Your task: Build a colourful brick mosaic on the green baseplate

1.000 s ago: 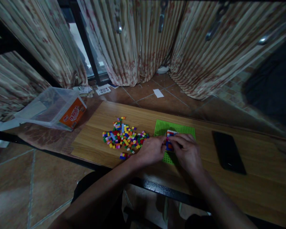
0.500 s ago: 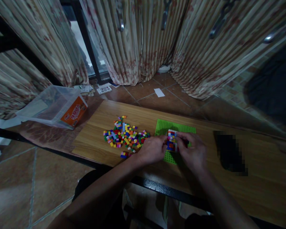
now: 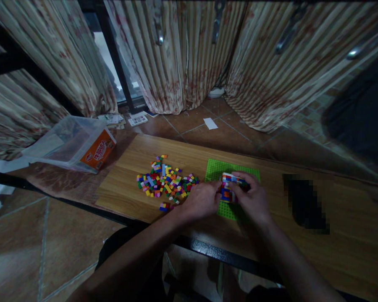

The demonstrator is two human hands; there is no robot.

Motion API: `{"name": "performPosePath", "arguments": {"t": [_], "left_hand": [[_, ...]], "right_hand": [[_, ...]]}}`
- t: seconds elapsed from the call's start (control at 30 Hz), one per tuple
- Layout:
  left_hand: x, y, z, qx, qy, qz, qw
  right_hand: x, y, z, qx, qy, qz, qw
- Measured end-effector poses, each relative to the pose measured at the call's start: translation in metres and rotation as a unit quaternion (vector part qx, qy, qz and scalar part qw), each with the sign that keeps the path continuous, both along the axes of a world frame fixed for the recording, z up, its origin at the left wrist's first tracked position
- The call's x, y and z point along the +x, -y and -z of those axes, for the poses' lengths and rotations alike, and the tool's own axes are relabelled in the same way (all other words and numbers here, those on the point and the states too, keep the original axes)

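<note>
A block built of many-coloured toy bricks (image 3: 227,192) is over the green studded baseplate (image 3: 214,167); whether it is pressed onto the plate or lifted, I cannot tell. My right hand (image 3: 253,196) grips it from the right, thumb on the near face and fingers round the far side. At its left edge my left hand (image 3: 204,197) has its fingers closed against the bricks. Left of that hand lies a pile of loose bricks (image 3: 166,178) in many colours. A small joined cluster of bricks (image 3: 164,206) rests nearer the front edge.
A clear plastic bin (image 3: 67,144) with an orange label stands at the bench's left end. On the right of the wooden bench (image 3: 343,214) lies a dark, pixelated object (image 3: 305,205). Striped curtains (image 3: 176,63) hang behind, and a white paper (image 3: 210,123) lies on the tiled floor.
My right hand's fingers have shifted around the brick block, and the block now shows more of its top and right side. My left hand stays at its left edge.
</note>
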State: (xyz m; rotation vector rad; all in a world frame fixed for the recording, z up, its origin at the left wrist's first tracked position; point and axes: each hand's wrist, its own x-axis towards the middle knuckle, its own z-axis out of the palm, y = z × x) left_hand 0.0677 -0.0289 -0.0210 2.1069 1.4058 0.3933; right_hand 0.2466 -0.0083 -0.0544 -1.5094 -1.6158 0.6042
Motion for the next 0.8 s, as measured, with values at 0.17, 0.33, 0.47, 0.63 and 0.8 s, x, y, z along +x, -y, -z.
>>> {"name": "performPosePath", "arguments": {"t": [0.17,0.33,0.47,0.63,0.8], "left_hand": [[0.0006,0.0001,0.0012,0.009,0.004,0.007,1.000],[0.0020,0.0014,0.0025,0.022,-0.014,0.017,0.999],[0.0029,0.0030,0.0055,0.031,-0.028,0.017,0.999],[0.0019,0.0026,0.0054,0.033,-0.010,0.013,0.999],[0.0017,0.0040,0.0005,0.022,-0.021,0.016,0.999]], "right_hand": [[0.0019,-0.0023,0.0017,-0.020,-0.021,0.004,1.000],[0.0023,-0.0036,0.0035,-0.026,-0.030,0.001,0.999],[0.0014,-0.0042,0.0036,-0.021,-0.027,-0.005,0.999],[0.0019,-0.0038,0.0023,-0.006,-0.007,-0.007,1.000],[0.0067,-0.0020,0.0002,-0.026,0.015,-0.014,0.999]]}}
